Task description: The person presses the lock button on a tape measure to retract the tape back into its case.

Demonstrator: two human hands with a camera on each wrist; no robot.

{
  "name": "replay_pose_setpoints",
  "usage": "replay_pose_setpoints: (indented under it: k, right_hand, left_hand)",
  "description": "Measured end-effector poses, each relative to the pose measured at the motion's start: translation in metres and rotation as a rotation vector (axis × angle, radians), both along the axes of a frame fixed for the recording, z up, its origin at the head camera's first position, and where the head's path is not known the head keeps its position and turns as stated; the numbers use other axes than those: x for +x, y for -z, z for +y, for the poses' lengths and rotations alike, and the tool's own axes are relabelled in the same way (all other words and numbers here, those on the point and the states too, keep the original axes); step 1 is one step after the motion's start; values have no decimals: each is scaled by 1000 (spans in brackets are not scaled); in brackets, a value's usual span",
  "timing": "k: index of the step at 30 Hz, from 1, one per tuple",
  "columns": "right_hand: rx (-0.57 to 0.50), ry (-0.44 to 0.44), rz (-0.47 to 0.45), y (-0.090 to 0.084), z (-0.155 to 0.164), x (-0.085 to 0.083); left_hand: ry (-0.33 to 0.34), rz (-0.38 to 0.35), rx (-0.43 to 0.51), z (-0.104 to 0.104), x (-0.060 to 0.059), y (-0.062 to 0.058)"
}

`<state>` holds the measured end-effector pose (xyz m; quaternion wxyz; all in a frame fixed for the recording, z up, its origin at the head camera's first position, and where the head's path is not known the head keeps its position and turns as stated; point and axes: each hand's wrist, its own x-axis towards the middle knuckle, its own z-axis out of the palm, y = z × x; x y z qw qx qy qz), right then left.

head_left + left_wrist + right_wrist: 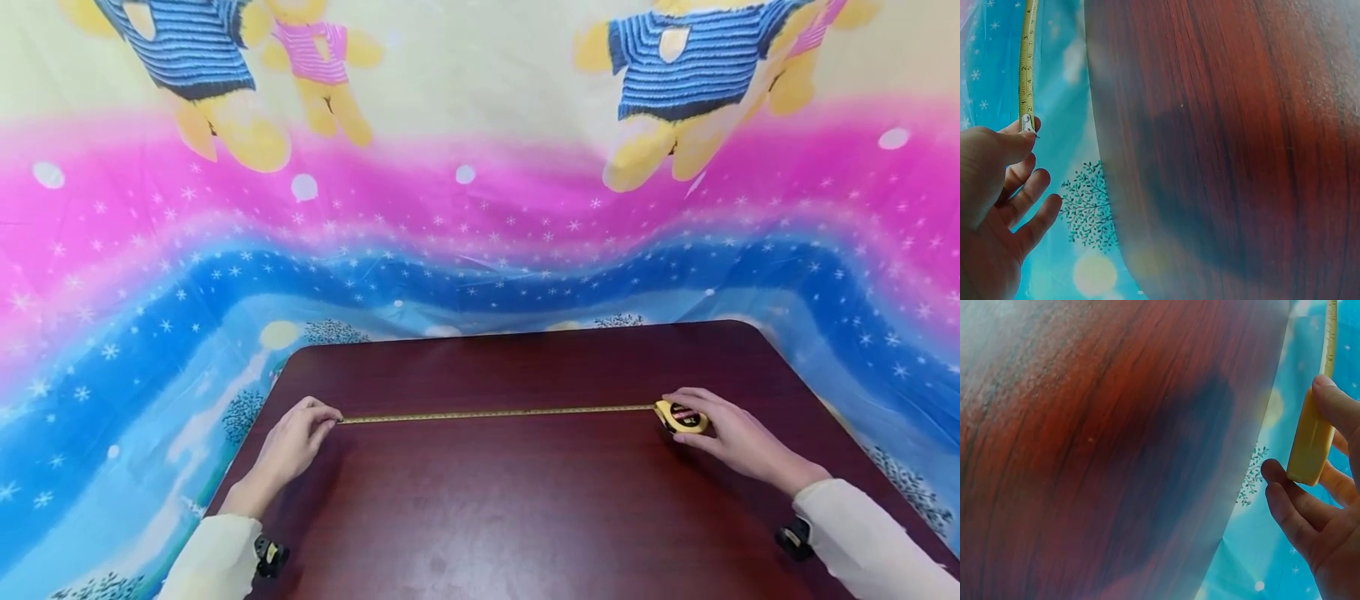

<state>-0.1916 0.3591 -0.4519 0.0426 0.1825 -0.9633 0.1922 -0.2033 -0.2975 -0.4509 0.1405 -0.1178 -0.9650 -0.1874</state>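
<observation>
A yellow tape measure is stretched across the dark red wooden table [525, 500]. My left hand [300, 437] pinches the tape's metal end hook [1027, 122] between thumb and forefinger, near the table's left side. The yellow blade [495, 412] runs straight to the right, just above the tabletop. My right hand [731, 437] grips the yellow case [680, 417] near the right side; in the right wrist view the case [1310, 447] sits between thumb and fingers, with the blade [1331, 331] leaving its top.
A bright plastic sheet [480, 208] with pink and blue bands, stars and cartoon bears hangs behind and around the table. The table's rounded far corners [738, 327] lie close to the sheet. Wrist cameras [270, 557] sit on both cream sleeves.
</observation>
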Motion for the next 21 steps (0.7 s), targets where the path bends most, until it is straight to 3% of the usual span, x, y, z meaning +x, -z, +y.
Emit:
replay_pose_setpoints:
  k: [21]
  right_hand:
    - [12, 6, -22, -4, -5, -2]
  left_hand:
    - [30, -30, 4, 10, -6, 9]
